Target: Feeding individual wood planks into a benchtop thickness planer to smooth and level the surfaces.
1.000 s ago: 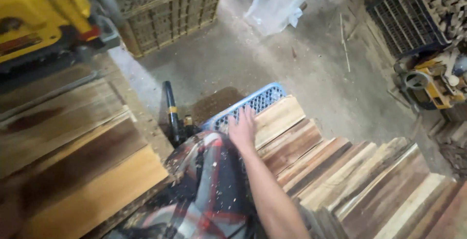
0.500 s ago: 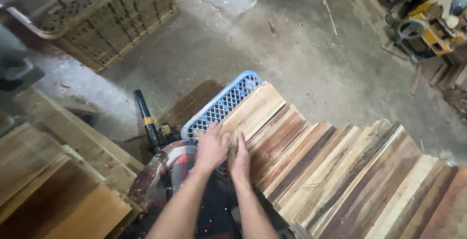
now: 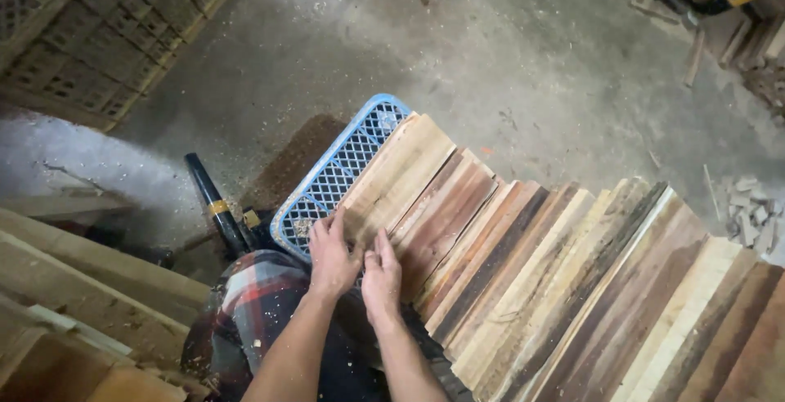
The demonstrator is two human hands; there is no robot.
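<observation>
Down below the head camera, both hands meet at the near end of the pale board [image 3: 398, 179] that lies leftmost in the row of wooden boards [image 3: 572, 287], resting across the blue mesh crate [image 3: 335, 177]. Left hand [image 3: 331, 256] lies flat, fingers spread on the board's end; right hand [image 3: 381, 278] presses beside it, fingers straight and together, gripping nothing. Nearby, a black tool [image 3: 214, 212] stands on the sawdusty concrete floor [image 3: 507, 58].
</observation>
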